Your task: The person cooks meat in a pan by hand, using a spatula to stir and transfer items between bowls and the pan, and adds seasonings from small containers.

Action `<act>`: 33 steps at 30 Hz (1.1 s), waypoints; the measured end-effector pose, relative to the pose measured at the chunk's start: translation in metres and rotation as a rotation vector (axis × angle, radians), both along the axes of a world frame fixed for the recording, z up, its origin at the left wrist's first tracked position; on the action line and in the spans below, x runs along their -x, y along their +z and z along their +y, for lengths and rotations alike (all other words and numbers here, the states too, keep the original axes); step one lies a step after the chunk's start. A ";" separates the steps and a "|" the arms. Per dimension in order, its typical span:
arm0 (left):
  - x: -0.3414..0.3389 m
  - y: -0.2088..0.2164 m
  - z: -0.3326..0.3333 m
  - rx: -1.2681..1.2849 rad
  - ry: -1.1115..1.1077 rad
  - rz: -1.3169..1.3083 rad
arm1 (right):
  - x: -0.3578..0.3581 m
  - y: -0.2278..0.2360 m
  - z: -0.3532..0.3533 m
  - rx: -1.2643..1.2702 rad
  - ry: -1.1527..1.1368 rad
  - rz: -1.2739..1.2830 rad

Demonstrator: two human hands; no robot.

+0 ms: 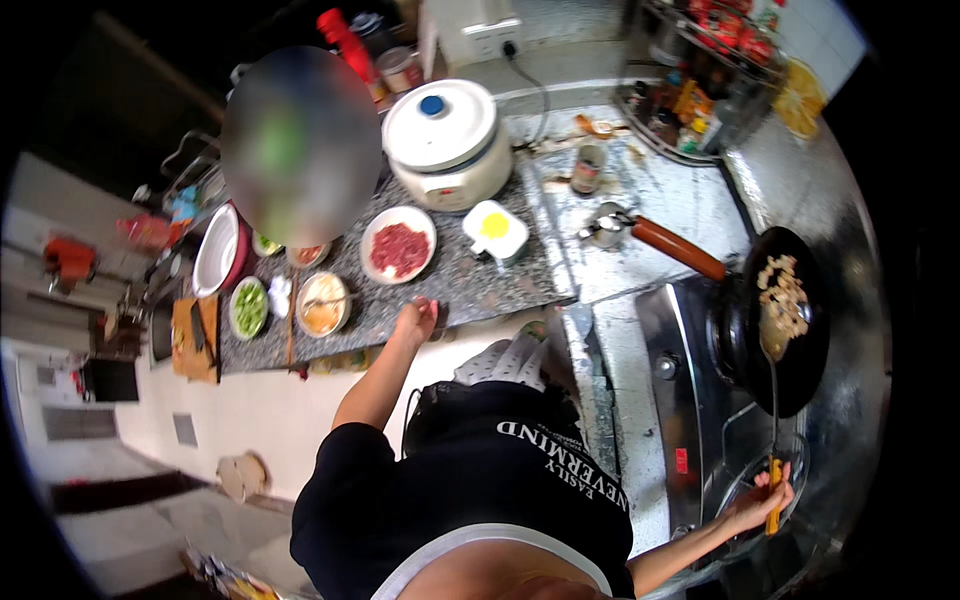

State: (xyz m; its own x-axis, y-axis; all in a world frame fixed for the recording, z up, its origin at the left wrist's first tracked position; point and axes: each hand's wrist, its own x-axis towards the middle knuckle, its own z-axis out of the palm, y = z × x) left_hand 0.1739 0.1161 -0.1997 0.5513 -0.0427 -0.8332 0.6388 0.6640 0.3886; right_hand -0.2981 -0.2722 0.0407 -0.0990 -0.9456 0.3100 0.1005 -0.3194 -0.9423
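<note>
Right hand (762,500) gripped a yellow-handled spatula (774,410), its head in a black wok (790,375) above the stove (685,415), left hand (417,320) hung beside the speckled tabletop (480,288), its fingers' closure unclear, pale floor (250,415) below.

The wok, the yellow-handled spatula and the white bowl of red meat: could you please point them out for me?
Wok (801,367), head view: bare inner wall.
Spatula (775,411), head view: metal shaft.
White bowl (400,213), head view: inside its upper rim.
</note>
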 end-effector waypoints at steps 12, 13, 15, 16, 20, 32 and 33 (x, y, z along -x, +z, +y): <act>0.038 -0.007 0.206 0.006 0.285 -0.217 | 0.007 -0.007 -0.008 0.022 0.100 0.022; 0.031 -0.007 0.216 0.044 0.248 -0.246 | 0.006 -0.007 -0.007 -0.002 0.071 0.028; 0.023 -0.025 0.248 0.452 0.128 -0.551 | -0.003 0.010 -0.003 -0.056 0.037 0.058; 0.021 0.015 0.197 0.066 0.177 -0.337 | -0.008 0.016 0.005 -0.063 -0.012 0.086; 0.015 -0.009 0.239 -0.064 -0.051 -0.649 | -0.035 0.059 0.000 -0.014 0.094 0.319; -0.039 -0.082 0.294 0.044 0.194 -0.353 | -0.069 0.140 -0.023 0.003 -0.002 0.671; -0.035 -0.064 0.272 0.051 0.167 -0.344 | -0.058 0.142 -0.028 -0.043 -0.010 0.578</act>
State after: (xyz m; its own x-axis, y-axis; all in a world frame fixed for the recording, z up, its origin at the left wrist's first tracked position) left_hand 0.2088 0.3879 -0.2636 0.8010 0.0350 -0.5977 0.3580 0.7722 0.5250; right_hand -0.2396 -0.2997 0.1825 0.0656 -0.9583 0.2781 -0.4371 -0.2781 -0.8553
